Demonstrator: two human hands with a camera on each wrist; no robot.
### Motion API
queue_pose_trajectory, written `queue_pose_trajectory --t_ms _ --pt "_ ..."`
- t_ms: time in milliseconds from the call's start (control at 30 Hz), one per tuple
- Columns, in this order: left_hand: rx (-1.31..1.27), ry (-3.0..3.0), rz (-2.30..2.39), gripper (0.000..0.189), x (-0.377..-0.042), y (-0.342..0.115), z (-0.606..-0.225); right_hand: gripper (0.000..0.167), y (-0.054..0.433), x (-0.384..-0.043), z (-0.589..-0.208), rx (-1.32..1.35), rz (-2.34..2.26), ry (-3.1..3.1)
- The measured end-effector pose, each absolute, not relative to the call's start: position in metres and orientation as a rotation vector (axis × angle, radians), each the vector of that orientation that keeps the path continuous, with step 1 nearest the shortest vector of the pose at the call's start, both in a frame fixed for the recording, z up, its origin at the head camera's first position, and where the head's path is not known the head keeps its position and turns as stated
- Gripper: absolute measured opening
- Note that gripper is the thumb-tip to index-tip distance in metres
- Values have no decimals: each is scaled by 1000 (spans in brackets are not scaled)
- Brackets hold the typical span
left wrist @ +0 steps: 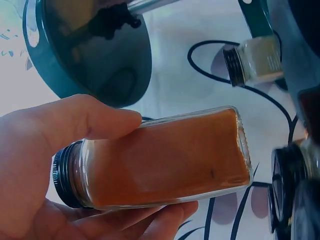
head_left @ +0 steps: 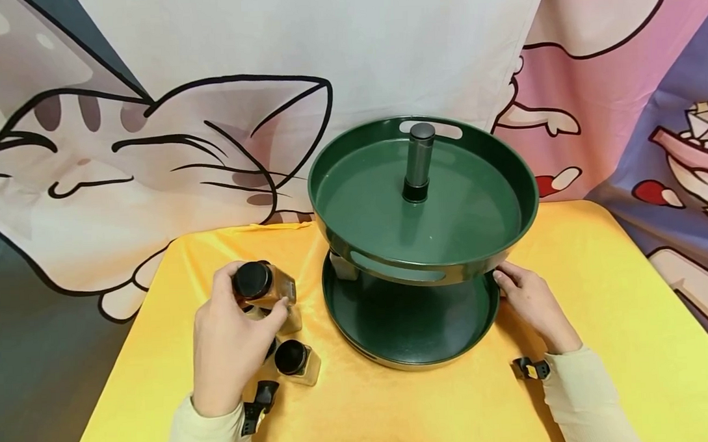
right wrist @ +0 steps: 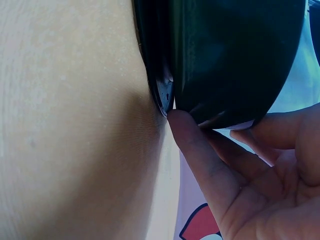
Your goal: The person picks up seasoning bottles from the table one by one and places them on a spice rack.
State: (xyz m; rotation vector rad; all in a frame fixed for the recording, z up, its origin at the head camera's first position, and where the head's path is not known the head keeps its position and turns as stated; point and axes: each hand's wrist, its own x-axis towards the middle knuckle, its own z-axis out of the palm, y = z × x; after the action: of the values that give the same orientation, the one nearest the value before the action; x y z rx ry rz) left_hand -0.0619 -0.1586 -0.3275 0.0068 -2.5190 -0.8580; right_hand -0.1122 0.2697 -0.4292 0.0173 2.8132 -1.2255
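In the head view my left hand (head_left: 226,346) grips a spice jar (head_left: 279,287) with a black lid, tilted and held above other jars at the left. The left wrist view shows orange-brown powder filling this square clear jar (left wrist: 165,160), thumb on one side and fingers beneath. My right hand (head_left: 535,306) holds the right edge of a green two-tier round tray, at its lower tier (head_left: 410,320). From the right wrist, fingertips (right wrist: 182,122) touch the tray wall (right wrist: 220,75) near its base, with the thumb by the rim. A pale jar (head_left: 344,267) stands inside the lower tier at the back left.
A wide upper tier (head_left: 460,230) with handle slots and a central post (head_left: 420,160) overhangs the lower one. Several black-lidded jars, one with pale contents (head_left: 305,366), stand on the yellow cloth (head_left: 366,415) beneath my left hand. A cartoon-printed cloth (head_left: 406,50) hangs behind.
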Motion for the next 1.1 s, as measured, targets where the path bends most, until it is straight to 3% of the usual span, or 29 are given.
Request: queue_pose_trajectory --t_ms 1100 --pt "-14 -2651 -982 64 -71 -98 -349 46 269 -113 -429 7 -1189 2835"
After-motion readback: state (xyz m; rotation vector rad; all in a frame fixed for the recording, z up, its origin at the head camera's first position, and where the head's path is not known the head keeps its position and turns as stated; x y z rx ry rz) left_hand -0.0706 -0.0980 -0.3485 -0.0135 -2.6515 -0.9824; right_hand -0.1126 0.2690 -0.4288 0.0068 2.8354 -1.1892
